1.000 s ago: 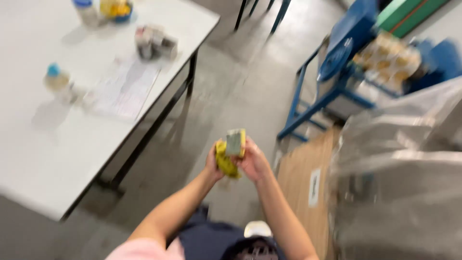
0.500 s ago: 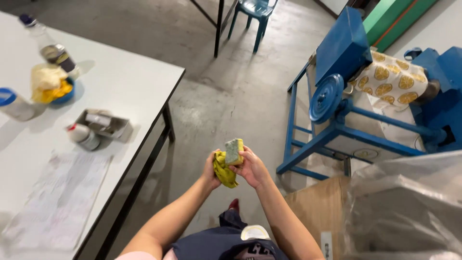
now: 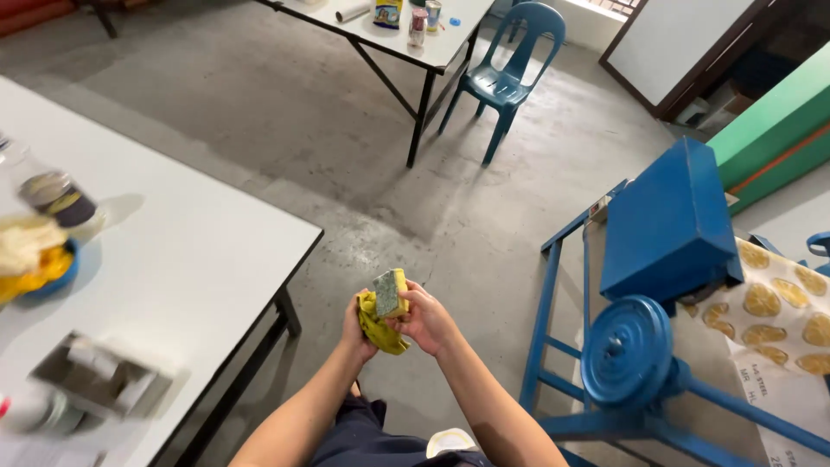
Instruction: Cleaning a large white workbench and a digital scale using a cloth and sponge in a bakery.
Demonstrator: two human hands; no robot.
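Yellow-and-green scouring sponge (image 3: 390, 293) and crumpled yellow cloth (image 3: 378, 327) sit clamped together between our left hand (image 3: 355, 322) and right hand (image 3: 425, 318), not yet put to any surface.

We cannot make out the blurred grey box (image 3: 99, 380) on the white table (image 3: 190, 259), or the bottle (image 3: 56, 199) beside it. Our left hand (image 3: 356, 327) is mostly hidden behind the yellow cloth (image 3: 377, 327). The small items (image 3: 406, 13) on the far table (image 3: 389, 39) are cut off by the top edge. The blue machine (image 3: 657, 285) runs off the right edge.
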